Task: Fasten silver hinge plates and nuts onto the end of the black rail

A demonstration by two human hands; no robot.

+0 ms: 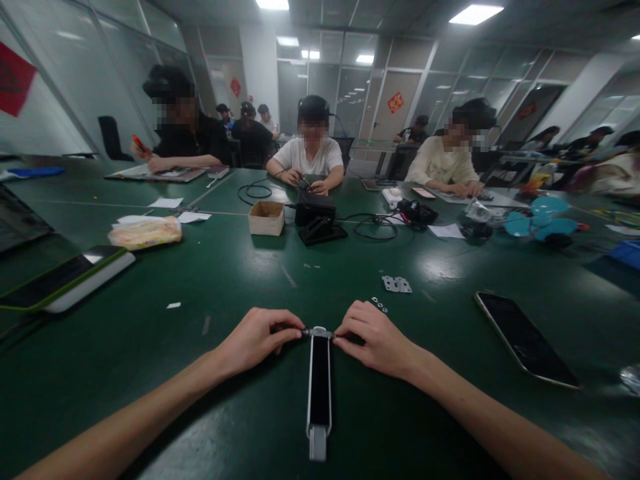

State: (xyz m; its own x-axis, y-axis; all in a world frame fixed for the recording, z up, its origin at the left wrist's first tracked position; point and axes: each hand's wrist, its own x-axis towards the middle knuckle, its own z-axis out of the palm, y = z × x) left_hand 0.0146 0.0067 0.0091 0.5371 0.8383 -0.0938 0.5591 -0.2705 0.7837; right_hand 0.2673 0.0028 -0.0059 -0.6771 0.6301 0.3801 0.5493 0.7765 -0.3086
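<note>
A long, narrow device (320, 383) with a black face and white frame lies on the green table (240, 267), pointing away from me. My left hand (260, 337) and my right hand (373, 337) both pinch at its far end, fingers closed on a small metal part (319, 331) there. A small metal hinge plate (397, 285) and a few tiny screws or links (379, 305) lie just beyond my right hand.
A phone (525, 339) lies at right, a tablet in a green case (63, 279) at left. Farther off are a cardboard box (267, 217), a black device with cables (316, 217), a bagged item (145, 232). Three people sit across the table.
</note>
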